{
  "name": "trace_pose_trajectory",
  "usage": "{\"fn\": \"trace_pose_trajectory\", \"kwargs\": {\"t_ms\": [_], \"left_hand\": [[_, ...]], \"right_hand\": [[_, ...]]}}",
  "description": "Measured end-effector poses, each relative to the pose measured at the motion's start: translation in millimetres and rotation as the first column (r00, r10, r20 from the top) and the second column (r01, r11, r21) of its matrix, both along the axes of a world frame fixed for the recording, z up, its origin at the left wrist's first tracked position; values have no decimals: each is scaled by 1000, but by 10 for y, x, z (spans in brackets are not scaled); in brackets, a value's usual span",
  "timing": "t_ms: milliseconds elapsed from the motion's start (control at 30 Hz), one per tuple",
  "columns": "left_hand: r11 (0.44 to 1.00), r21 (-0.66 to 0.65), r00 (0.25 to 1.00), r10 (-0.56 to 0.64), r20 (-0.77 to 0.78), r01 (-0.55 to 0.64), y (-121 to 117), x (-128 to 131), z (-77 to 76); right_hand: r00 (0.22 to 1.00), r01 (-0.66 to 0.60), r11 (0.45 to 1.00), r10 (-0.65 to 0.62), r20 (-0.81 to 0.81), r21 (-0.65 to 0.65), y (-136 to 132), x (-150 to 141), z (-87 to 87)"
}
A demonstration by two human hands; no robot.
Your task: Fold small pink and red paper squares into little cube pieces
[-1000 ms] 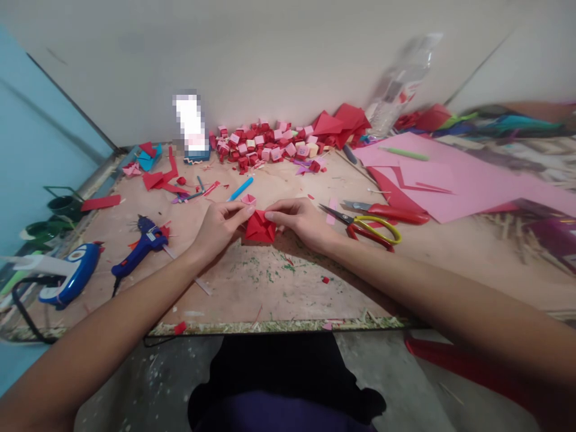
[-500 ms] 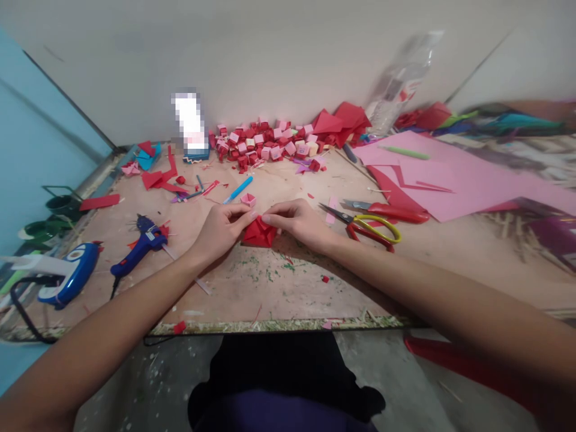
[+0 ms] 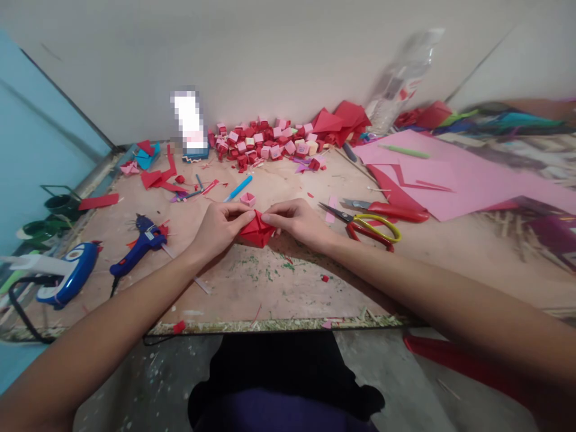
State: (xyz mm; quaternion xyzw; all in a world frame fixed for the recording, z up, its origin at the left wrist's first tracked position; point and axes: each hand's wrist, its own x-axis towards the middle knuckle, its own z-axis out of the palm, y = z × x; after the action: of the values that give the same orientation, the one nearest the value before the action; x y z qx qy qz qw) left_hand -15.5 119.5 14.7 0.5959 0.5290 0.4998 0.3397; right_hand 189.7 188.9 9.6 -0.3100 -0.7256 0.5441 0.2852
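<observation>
Centrally, the folded red paper (image 3: 258, 237) sits between the fingertips of both hands, just above the wooden tabletop (image 3: 288, 303) or resting on it; I cannot tell which. The left hand (image 3: 219, 228) pinches its upper left edge, thumb and forefinger pressed together on it. The right hand (image 3: 300, 223) pinches the upper right edge in the same way, its thumb close to the left one; the remaining fingers are partly hidden. A peaked fold stands up between the two thumbs, and the body of the paper shows below them.

Just beyond the left fingertips is a small pink paper box (image 3: 247, 199), with a blue pen (image 3: 239, 188) lying past it. Farther from the fingers, against the wall, is a heap of little red and pink boxes (image 3: 267, 144). To the right of the right-hand fingers lie scissors (image 3: 348, 219) with yellow and red handles, beside a red-handled knife (image 3: 398, 211). Beyond those spreads a large pink sheet (image 3: 477, 180). Well to the left of the fingers rests a blue glue gun (image 3: 137, 245). Nearer the body than the fingertips, green crumbs (image 3: 265, 271) are scattered.
</observation>
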Motion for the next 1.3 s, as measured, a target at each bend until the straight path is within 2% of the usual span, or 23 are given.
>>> {"fn": "trace_pose_trajectory", "kwargs": {"t_ms": [500, 767, 933, 1133, 1300], "left_hand": [[999, 15, 998, -35, -46, 36, -40, 1, 29], [997, 55, 995, -42, -85, 47, -52, 15, 32], [998, 62, 992, -11, -125, 18, -49, 20, 44], [998, 69, 988, 19, -154, -8, -49, 19, 42], [999, 37, 993, -14, -117, 19, -26, 6, 45]], "right_hand": [[1000, -14, 1000, 14, 20, -13, 12, 10, -5], [1000, -14, 1000, 14, 12, 25, 20, 5, -33], [999, -8, 1000, 8, 31, 12, -2, 1, -1], [997, -67, 998, 67, 29, -9, 1, 34, 36], [1000, -4, 1000, 4, -3, 8, -1, 25, 31]]}}
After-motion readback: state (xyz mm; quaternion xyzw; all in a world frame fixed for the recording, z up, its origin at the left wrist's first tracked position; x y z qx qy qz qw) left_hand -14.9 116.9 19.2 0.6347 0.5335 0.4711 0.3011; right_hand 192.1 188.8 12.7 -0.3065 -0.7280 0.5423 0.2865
